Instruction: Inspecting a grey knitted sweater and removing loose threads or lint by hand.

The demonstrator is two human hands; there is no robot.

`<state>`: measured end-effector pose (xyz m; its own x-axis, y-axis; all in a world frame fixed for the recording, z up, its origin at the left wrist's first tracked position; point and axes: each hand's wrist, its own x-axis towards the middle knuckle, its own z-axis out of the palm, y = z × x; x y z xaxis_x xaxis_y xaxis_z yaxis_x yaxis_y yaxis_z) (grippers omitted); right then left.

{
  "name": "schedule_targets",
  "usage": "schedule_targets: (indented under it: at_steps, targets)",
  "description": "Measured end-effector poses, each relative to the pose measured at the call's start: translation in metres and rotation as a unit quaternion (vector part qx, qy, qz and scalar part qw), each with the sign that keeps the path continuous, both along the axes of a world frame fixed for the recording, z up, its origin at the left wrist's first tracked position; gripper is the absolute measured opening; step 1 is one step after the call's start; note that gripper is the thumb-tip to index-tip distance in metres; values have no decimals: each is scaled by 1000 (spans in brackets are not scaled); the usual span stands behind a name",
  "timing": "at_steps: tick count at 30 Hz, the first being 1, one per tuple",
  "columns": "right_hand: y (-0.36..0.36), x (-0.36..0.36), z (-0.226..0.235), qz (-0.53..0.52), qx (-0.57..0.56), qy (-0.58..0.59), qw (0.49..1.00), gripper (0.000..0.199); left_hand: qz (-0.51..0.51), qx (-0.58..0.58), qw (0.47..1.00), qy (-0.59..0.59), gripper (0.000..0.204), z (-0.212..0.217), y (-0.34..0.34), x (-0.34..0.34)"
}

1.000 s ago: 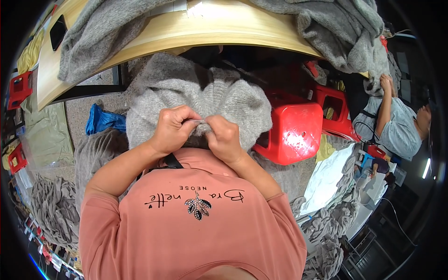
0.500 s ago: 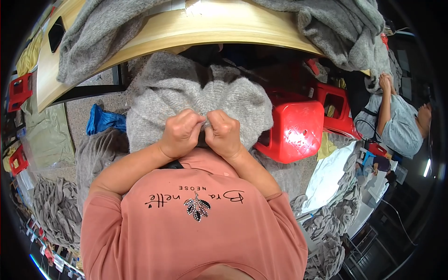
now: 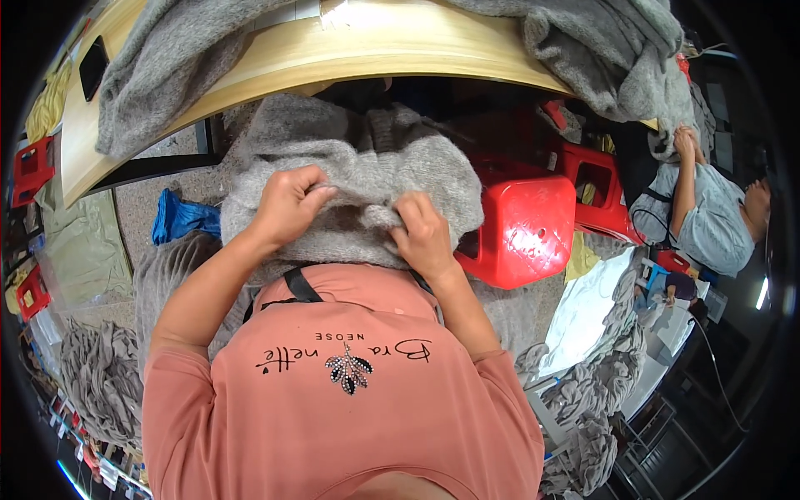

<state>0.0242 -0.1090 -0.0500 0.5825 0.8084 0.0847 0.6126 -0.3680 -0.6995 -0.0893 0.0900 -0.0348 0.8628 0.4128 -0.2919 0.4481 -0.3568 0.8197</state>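
A fuzzy grey knitted garment (image 3: 287, 137) lies bunched across my lap, with a ribbed band near its far middle. My left hand (image 3: 287, 204) pinches a stretched fold of the knit between thumb and forefinger. To its right, my right hand (image 3: 423, 232) has its fingers closed on a small bunched part of the same garment. The fabric spans the gap between both hands and sags into a dark hollow below. Whether anything small is also in my fingertips cannot be made out.
A pale wooden table (image 3: 400, 50) curves ahead, with more grey knitwear (image 3: 596, 62) draped over it and a black phone (image 3: 93, 68) at left. Red plastic stools (image 3: 527, 229) stand close on my right. Beyond them sits another person (image 3: 700, 212). A blue cloth (image 3: 185, 218) lies at left.
My hands were together at the middle of the garment. Now they are spread apart, left hand further left and right hand slightly right and lower, with the knit pulled between them.
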Motion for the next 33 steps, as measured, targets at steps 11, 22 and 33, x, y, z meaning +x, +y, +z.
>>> schedule_targets:
  at_steps: [11,22,33]
  targets:
    - [-36,4,-7,-270,192,451,828,7,-157,164,953,-201,12,-12,26,-15]
    - [-72,21,120,36,349,332,876,32,-241,-423,864,-124,9,109,-9,3]
    - [-89,45,11,-167,113,366,908,23,5,-479,878,4,10,42,-16,3]
